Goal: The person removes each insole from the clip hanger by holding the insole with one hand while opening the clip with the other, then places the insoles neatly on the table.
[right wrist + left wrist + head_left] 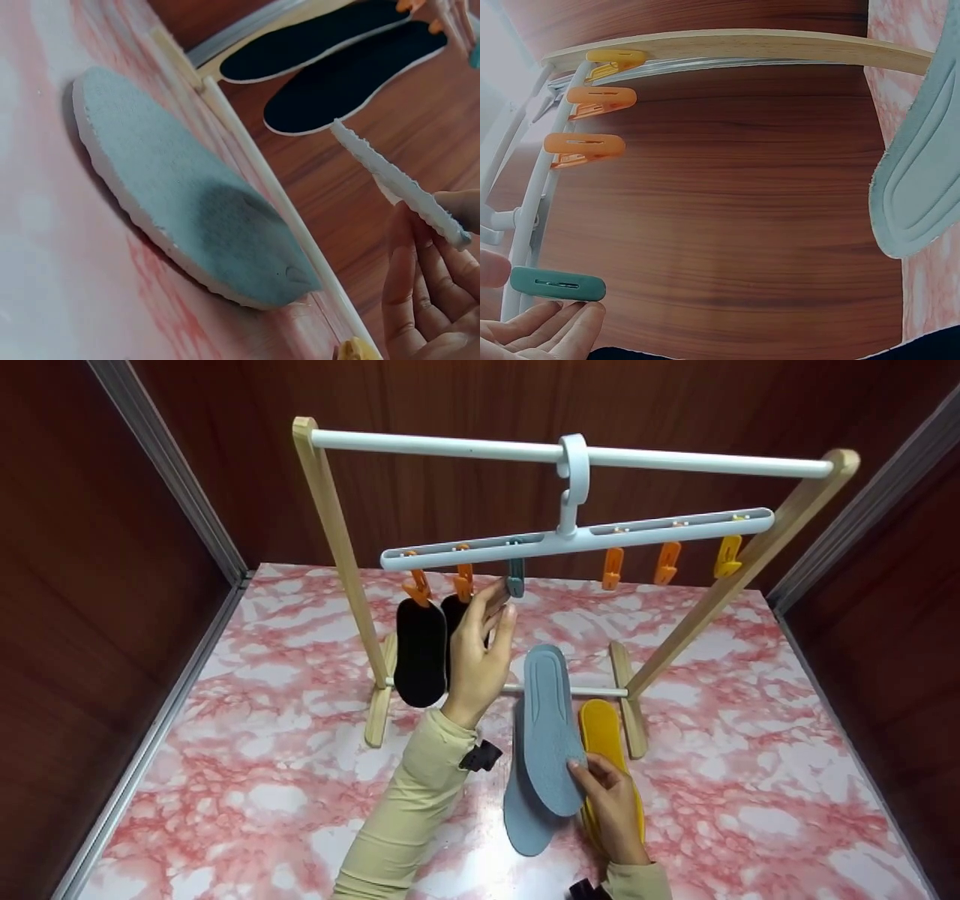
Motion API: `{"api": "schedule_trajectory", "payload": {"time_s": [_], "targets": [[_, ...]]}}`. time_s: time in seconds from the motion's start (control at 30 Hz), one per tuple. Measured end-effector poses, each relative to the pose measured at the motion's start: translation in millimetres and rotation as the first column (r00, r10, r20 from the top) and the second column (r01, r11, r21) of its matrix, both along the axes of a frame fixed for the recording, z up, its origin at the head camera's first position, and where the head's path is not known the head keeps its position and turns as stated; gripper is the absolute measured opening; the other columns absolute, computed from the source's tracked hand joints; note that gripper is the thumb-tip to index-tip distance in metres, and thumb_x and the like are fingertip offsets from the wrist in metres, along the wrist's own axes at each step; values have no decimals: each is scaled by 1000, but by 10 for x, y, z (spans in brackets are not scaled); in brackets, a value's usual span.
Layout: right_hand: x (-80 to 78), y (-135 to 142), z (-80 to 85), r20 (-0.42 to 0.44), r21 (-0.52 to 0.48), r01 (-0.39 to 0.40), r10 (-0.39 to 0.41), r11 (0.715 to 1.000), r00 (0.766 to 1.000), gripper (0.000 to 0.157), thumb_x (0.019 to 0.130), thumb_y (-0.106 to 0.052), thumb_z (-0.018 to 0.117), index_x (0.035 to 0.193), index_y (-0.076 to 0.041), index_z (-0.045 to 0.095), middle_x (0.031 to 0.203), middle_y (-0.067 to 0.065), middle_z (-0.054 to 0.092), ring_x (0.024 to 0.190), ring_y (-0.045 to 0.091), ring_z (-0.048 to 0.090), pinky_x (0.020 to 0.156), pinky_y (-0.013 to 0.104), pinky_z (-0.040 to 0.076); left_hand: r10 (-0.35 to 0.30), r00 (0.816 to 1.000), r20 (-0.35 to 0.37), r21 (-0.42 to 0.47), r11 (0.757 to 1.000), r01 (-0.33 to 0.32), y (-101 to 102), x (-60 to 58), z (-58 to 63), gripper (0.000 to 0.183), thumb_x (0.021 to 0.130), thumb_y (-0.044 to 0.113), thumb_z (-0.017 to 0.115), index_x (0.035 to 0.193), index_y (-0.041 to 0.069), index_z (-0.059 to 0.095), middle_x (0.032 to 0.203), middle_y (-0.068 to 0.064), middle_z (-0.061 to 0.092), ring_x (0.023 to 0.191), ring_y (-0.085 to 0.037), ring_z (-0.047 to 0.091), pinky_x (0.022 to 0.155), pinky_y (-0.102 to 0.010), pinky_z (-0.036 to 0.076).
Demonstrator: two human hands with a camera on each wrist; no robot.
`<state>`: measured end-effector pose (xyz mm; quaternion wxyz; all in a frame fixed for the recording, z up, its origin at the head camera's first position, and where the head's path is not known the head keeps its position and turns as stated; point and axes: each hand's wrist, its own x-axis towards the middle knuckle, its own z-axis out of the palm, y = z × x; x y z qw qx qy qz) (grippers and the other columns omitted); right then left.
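Note:
My left hand (480, 664) is raised at the hanger. Its fingertips are right at the dark green clip (516, 574), lying straight along its underside in the left wrist view, with the thumb tip apart at the view's edge. Lower down, my right hand (615, 810) pinches the wide end of a grey-blue insole (549, 727) between thumb and fingers, tilted with its narrower end toward the hanger. A second grey-blue insole (527, 825) lies on the table, partly covered by the held one in the head view. Two black insoles (420, 652) hang from orange clips (420, 585) beside my left hand.
A white hanger (480, 555) hooks over the white rod (465, 446) of a wooden stand (334, 532). More orange clips (613, 568) and a yellow clip (727, 556) hang on its right half. A yellow insole (600, 724) lies on the marbled table under my right hand.

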<state>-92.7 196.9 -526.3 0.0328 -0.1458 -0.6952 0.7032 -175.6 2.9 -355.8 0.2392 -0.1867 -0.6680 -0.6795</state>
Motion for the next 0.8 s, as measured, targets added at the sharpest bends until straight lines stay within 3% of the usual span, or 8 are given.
{"api": "schedule_trajectory", "payload": {"time_s": [0.27, 0.53, 0.8], "targets": [[31, -28, -14, 71, 13, -19, 18, 1000, 997, 34, 87, -16, 72, 110, 8, 64, 95, 5, 70, 81, 11, 63, 76, 21, 53, 8, 1000, -2, -2, 1000, -8, -8, 13, -2, 38, 99, 7, 49, 133, -7, 46, 136, -23, 50, 127, -29, 50, 106, -38, 43], [79, -54, -53, 64, 8, -13, 12, 1000, 998, 30, 85, -11, 72, 106, 9, 65, 92, 6, 71, 80, 11, 64, 74, 23, 54, 2, 1000, -9, 14, 1000, -2, -10, 1, -16, 38, 97, 6, 51, 132, -8, 47, 134, -24, 51, 126, -33, 50, 105, -46, 42], [125, -92, -28, 78, -76, -22, 28, 997, 997, 30, 85, -8, 71, 107, 11, 63, 90, 7, 70, 78, 13, 65, 73, 25, 55, 3, 1000, -7, 5, 1000, -3, -15, 5, -19, 38, 98, 6, 51, 132, -8, 47, 134, -24, 51, 126, -34, 50, 105, -44, 43]]}}
